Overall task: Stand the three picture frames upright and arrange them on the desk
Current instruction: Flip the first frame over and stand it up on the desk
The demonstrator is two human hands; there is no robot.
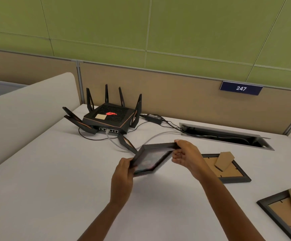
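Both hands, left hand (123, 173) and right hand (186, 157), grip the first frame (151, 159) above the desk (54, 188) (two others lie face-down); next, probably, standing it upright.

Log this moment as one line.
left hand + right hand: gripping held frame | two frames flat, backs up: middle frame, near frame

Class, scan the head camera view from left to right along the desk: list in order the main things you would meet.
Router → left hand → held picture frame → right hand → face-down picture frame with its stand raised → second face-down picture frame at the right edge.
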